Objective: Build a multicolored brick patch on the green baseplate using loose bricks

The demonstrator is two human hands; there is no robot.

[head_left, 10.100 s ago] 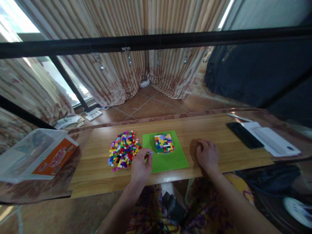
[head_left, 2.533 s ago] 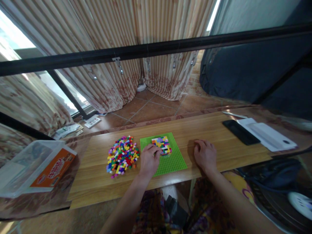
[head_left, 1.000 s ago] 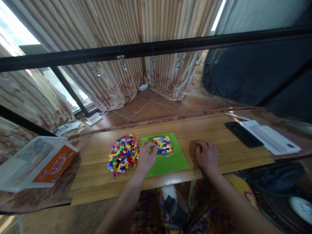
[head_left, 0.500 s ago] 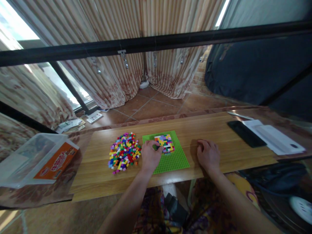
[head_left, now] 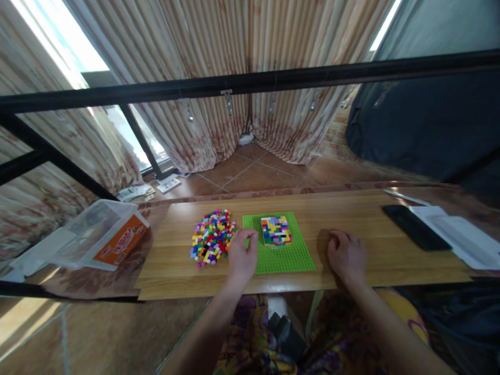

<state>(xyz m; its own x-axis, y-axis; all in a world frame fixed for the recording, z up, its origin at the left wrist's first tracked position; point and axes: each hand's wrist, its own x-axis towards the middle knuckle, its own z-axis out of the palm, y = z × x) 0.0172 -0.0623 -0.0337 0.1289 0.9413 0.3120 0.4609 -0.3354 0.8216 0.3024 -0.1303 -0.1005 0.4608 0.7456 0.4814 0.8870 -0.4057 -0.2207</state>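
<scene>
Head camera: the brick block sits on the green baseplate, nearer its far edge. It looks light, stiff and smooth — probably best held by opposite side walls, since small bricks might pop loose. Nearly square, it shows no clear long axis; its sides run roughly along the baseplate's. At the baseplate's left edge, the left hand has thumb and finger close together — whether pinching anything, I cannot tell. Right of the baseplate, the right hand rests loosely curled on the counter, palm hidden.
</scene>
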